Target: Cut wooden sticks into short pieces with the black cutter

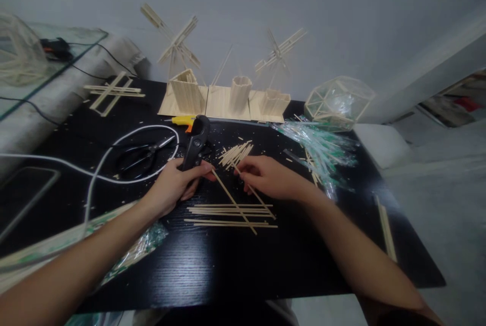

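My left hand (171,184) is closed around a black pivoted hand tool (196,143), probably a cutter. Its thumb and fingertips also pinch one end of a thin wooden stick (233,200), which slants down to the right. My right hand (266,176) pinches a second wooden stick (260,199) near its upper end. Under both sticks, several long sticks (228,224) lie side by side on the table. A pile of short cut sticks (236,154) lies just beyond my hands.
Wooden windmill-like models (186,95) stand at the back. Left are black scissors (146,156), a white cable (114,146), a yellow glue gun (182,121) and crossed sticks (114,92). Right are plastic wrappers (319,144), a polyhedral frame (339,100) and loose sticks (386,230).
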Motion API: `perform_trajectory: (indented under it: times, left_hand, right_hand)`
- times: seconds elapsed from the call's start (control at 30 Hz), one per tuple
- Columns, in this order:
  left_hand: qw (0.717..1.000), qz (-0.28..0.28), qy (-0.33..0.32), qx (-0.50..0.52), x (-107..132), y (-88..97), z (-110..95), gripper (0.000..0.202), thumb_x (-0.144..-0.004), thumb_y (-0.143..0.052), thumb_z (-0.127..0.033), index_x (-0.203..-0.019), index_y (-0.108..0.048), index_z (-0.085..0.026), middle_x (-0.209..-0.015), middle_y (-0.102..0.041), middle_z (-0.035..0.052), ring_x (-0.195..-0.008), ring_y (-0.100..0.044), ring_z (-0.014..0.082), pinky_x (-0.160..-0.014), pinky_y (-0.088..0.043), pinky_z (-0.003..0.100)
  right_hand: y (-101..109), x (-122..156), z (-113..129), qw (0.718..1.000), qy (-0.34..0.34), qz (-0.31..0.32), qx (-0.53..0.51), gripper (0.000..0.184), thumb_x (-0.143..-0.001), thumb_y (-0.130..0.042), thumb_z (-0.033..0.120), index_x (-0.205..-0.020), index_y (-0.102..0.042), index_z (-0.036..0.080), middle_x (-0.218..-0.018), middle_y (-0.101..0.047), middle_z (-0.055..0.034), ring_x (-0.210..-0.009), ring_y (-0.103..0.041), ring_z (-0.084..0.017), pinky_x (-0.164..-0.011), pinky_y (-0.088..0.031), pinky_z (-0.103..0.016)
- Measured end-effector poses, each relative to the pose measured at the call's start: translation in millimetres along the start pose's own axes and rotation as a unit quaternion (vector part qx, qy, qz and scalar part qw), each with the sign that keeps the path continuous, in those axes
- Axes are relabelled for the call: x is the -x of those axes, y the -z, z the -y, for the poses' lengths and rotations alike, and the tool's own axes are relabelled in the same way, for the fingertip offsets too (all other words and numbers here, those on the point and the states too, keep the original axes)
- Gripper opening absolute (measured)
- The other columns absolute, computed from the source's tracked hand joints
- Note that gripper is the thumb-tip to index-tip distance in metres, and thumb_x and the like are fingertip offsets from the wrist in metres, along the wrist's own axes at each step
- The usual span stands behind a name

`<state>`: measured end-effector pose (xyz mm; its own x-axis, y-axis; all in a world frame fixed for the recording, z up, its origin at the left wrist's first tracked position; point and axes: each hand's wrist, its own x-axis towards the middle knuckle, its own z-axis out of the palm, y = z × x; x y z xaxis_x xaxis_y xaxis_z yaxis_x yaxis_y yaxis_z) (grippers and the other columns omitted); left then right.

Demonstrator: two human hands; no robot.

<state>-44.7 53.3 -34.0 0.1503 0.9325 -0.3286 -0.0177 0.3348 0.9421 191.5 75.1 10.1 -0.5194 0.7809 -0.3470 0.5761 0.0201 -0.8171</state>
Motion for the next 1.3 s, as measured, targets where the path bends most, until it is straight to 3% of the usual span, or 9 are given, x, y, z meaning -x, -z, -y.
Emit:
perform_trajectory:
  times: [0.2, 0.43, 0.7, 0.93, 1.03, 1.3]
  left_hand:
    - [1.0, 0.002, -0.002, -0.017, 0.5, -0.3, 1.9, 0.034, -0.078, -0.079, -0.045, -0.074, -0.074, -0.012, -0.037, -0.039, -0.0067, -0.033, -0.029, 0.0051, -0.035, -0.018, 0.021]
    - [0.999, -0.025, -0.004, -0.037, 1.4, -0.9, 2.8, 0.036, -0.077, -0.079, -0.049, -0.075, -0.074, -0.013, -0.04, -0.039, -0.0068, -0.035, -0.031, 0.0051, -0.036, -0.019, 0.019]
    - [0.998, -0.036, -0.005, -0.043, 1.3, -1.5, 3.4, 0.037, -0.071, -0.084, -0.048, -0.082, -0.074, -0.015, -0.043, -0.041, -0.0074, -0.036, -0.033, 0.0052, -0.036, -0.021, 0.018]
    - [0.999, -0.04, -0.003, -0.035, 1.3, -3.4, 1.8, 0.037, -0.064, -0.089, -0.041, -0.086, -0.073, -0.015, -0.051, -0.054, -0.0046, -0.037, -0.037, 0.0045, -0.036, -0.025, 0.017]
    - [0.999, -0.041, -0.001, -0.032, 0.6, -2.6, 2.8, 0.036, -0.067, -0.088, -0.042, -0.083, -0.072, -0.014, -0.047, -0.051, -0.0055, -0.036, -0.036, 0.0046, -0.035, -0.024, 0.017]
    - [0.999, -0.032, 0.003, -0.02, 0.9, -2.0, 1.4, 0.034, -0.067, -0.088, -0.04, -0.079, -0.071, -0.013, -0.041, -0.045, -0.0074, -0.034, -0.034, 0.0041, -0.035, -0.022, 0.017]
  right_hand:
    - [-29.6, -7.4, -3.5, 0.99, 0.004, 0.03, -0.134, 0.007, -0.091, -0.059, 0.015, -0.091, -0.066, 0.018, -0.086, -0.077, -0.0046, -0.077, -0.075, -0.017, -0.069, -0.059, -0.027]
    - [-33.7, -9.3, 0.3, 0.961, -0.044, 0.037, -0.271, 0.006, -0.091, -0.062, 0.011, -0.091, -0.066, 0.014, -0.081, -0.077, -0.0048, -0.069, -0.076, -0.015, -0.066, -0.062, -0.026]
    - [-32.7, -10.0, -1.9, 0.954, -0.039, 0.064, -0.29, 0.005, -0.09, -0.066, 0.014, -0.089, -0.07, 0.012, -0.084, -0.077, -0.0055, -0.068, -0.076, -0.013, -0.063, -0.062, -0.022]
    - [-33.4, -10.3, -2.5, 0.955, -0.04, 0.06, -0.287, 0.008, -0.087, -0.072, 0.019, -0.089, -0.071, 0.011, -0.084, -0.077, -0.0063, -0.068, -0.075, -0.014, -0.064, -0.062, -0.024]
    - [-35.5, -11.4, -5.2, 0.954, -0.035, 0.059, -0.292, 0.015, -0.084, -0.077, 0.024, -0.088, -0.071, 0.011, -0.084, -0.077, -0.0069, -0.07, -0.076, -0.016, -0.065, -0.063, -0.026]
    - [-42.7, -12.3, -5.7, 0.949, -0.04, 0.059, -0.309, 0.011, -0.085, -0.075, 0.022, -0.086, -0.07, 0.012, -0.083, -0.077, -0.0062, -0.07, -0.076, -0.015, -0.064, -0.062, -0.025]
